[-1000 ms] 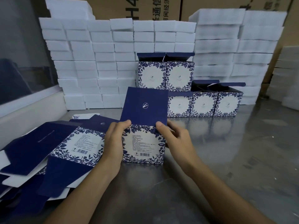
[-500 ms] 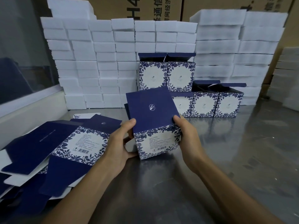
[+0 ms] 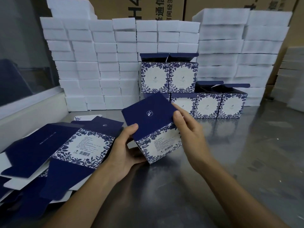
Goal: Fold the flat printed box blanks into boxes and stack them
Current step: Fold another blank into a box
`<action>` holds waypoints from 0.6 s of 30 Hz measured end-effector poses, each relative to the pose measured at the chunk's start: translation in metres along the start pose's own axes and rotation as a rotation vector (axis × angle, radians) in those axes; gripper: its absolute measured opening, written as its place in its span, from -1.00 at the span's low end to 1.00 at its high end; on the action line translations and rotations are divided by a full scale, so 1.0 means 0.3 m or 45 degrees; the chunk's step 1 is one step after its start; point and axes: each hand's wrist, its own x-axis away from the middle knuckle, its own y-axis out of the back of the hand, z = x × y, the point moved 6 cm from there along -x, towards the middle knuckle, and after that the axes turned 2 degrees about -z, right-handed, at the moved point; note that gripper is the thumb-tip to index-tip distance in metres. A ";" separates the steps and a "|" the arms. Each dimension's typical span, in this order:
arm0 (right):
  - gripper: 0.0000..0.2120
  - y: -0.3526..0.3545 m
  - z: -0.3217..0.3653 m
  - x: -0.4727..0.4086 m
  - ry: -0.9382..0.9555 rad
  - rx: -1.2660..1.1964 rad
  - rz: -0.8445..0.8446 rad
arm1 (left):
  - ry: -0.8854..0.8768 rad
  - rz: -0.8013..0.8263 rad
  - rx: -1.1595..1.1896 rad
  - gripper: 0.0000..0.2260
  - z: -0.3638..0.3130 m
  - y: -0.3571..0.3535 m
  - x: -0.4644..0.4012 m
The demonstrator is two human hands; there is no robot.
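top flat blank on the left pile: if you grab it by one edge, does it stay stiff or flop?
The top blank looks like thin creased card, so it would probably bend at the folds. Its navy flap overhangs the pile and would likely swing down. Probably light, and apt to slide on the sheets beneath.

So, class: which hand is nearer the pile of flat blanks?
Left. The left hand grips the box right beside the flat blanks; the right hand holds the box's far side.

Dim, cool light overall, glare smearing across the steel table point(image 3: 238, 162), soft shadows under both forearms. Wide-angle bend at the edges; the foam stacks point(image 3: 294, 83) at far right blur out.
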 end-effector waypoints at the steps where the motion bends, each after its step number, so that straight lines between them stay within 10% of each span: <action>1: -0.57 -0.001 0.000 0.003 0.010 0.038 -0.077 | -0.021 -0.013 0.014 -0.52 0.001 -0.001 0.000; 8: -0.70 0.067 -0.045 0.021 -0.100 0.286 -0.523 | -0.260 -0.072 -0.103 -0.60 -0.002 -0.035 0.013; 18: -0.38 -0.082 -0.164 0.081 -0.386 0.416 0.001 | -0.654 -0.698 -0.646 -0.71 -0.048 0.022 0.039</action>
